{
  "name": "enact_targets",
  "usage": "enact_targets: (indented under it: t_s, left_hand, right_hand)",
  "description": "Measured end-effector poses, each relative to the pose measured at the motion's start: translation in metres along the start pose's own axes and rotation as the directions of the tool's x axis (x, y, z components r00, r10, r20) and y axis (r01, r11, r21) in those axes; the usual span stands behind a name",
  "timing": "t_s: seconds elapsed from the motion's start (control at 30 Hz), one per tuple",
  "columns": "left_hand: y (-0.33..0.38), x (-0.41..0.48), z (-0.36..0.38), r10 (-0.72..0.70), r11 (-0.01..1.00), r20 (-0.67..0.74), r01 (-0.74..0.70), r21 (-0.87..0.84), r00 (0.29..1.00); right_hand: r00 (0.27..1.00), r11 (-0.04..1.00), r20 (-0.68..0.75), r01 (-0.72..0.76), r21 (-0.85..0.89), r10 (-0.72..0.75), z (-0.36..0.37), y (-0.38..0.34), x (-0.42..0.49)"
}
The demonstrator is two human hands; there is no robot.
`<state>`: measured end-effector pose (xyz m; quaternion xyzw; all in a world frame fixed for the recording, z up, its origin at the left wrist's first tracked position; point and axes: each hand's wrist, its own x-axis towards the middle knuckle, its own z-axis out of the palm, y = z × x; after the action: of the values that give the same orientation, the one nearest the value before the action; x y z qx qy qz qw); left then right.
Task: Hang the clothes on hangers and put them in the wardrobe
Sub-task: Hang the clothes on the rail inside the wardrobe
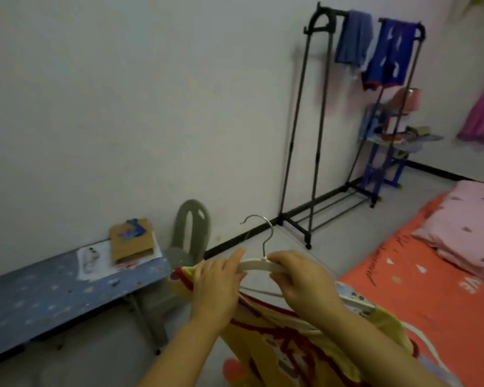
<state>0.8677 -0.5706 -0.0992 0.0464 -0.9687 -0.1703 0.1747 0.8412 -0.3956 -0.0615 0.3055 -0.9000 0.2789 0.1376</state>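
Two hands hold one white hanger (259, 265): the right hand (296, 277) curls round it just beside the hook's base, and the left hand (218, 277) clasps its other arm where the fabric meets it. One yellow garment (277, 339) droops below the hanger; it looks soft, light and likely to slip off smooth plastic, so it is best held at the shoulders. Well beyond the hanger stands one black rack (313, 135) carrying two pieces, a grey-blue garment (352, 37) and a bright blue garment (389, 54)
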Motion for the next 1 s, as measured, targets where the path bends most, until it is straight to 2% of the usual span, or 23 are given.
enact_targets:
  t_s: [0.17,0.3,0.53,0.67,0.8,1.0]
  left_hand:
    - [-0.105,-0.090,-0.135,-0.134,0.983,-0.251,0.162,0.092,0.959]
    - [-0.176,-0.179,-0.215,-0.293,0.913,-0.398,0.378,0.153,0.869]
    - [-0.262,-0.296,-0.334,-0.467,0.706,-0.605,0.684,0.183,0.645]
    - [-0.303,-0.349,-0.391,-0.480,0.602,-0.683,0.773,0.199,0.550]
    - [-0.340,-0.396,-0.436,-0.483,0.510,-0.751,0.842,0.176,0.449]
    - [-0.387,-0.444,-0.503,-0.487,0.319,-0.813,0.932,0.173,0.318]
  right_hand:
    - [0.974,0.975,0.036,0.220,0.034,-0.221,0.033,-0.154,0.016]
    - [0.910,0.915,0.098,0.396,0.079,-0.402,0.065,-0.263,0.007]
    - [0.726,0.734,0.117,0.660,0.160,-0.678,0.103,-0.435,0.005]
    - [0.599,0.596,0.082,0.755,0.273,-0.797,0.134,-0.520,0.011]
    - [0.455,0.424,-0.012,0.838,0.343,-0.890,0.172,-0.599,0.020]
    - [0.252,0.175,-0.110,0.869,0.463,-0.961,0.221,-0.713,0.039]
